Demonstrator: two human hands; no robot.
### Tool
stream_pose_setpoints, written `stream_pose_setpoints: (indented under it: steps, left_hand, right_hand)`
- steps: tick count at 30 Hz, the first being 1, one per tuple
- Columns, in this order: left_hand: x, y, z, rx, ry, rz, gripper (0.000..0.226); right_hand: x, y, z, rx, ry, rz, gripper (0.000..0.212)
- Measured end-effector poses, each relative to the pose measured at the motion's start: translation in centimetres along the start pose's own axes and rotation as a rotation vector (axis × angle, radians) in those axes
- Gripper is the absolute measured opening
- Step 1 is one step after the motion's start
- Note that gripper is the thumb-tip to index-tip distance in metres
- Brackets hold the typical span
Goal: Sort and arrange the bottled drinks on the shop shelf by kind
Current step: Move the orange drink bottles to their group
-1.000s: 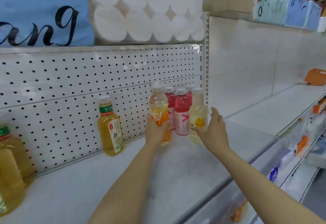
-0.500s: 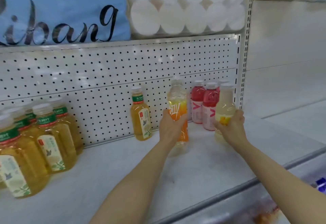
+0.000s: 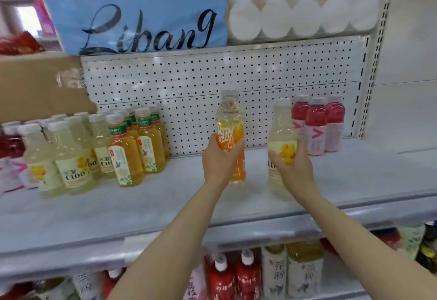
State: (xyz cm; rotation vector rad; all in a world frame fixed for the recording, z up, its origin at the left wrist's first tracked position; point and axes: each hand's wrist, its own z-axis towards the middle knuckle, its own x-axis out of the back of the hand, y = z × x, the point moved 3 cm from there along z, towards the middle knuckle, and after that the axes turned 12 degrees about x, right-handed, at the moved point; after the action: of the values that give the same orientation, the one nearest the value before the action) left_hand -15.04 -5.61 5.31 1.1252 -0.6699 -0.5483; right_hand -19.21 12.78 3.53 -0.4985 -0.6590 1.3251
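Note:
My left hand [image 3: 218, 162] grips an orange-labelled drink bottle [image 3: 231, 124] upright over the middle of the white shelf [image 3: 165, 207]. To its right, my right hand [image 3: 292, 169] holds a pale lemon drink bottle [image 3: 281, 131], also upright. Three pink drink bottles [image 3: 316, 124] stand at the back right by the pegboard. At the left stand several amber tea bottles [image 3: 139, 148] with green collars, and in front of them several pale lemon bottles [image 3: 68, 162] like the one in my right hand.
A perforated back panel [image 3: 236, 82] closes the shelf behind. Above it lie a blue tissue pack [image 3: 142, 8] and white paper rolls [image 3: 300, 4]. A cardboard box [image 3: 40, 84] sits at the upper left. The lower shelf holds red and white bottles [image 3: 260, 273].
My right hand has closed on the lemon bottle and lifted it away from the pink bottles. The view has swung left, bringing the tea and lemon groups into sight.

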Motion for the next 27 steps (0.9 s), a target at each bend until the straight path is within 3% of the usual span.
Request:
stream_pose_setpoints:
  steps: [12,27]
  left_hand:
    - [14.9,-2.4,-3.0,-0.010,0.166,-0.061,0.033]
    - [37.4,-9.7,-1.1,-0.025,0.248,0.007,0.028]
  right_hand:
    - [-9.0,-9.5,-6.3,0.003,-0.055,0.139,0.039]
    - [-27.7,-18.9,-13.2,-0.012,-0.119,0.194,0.055]
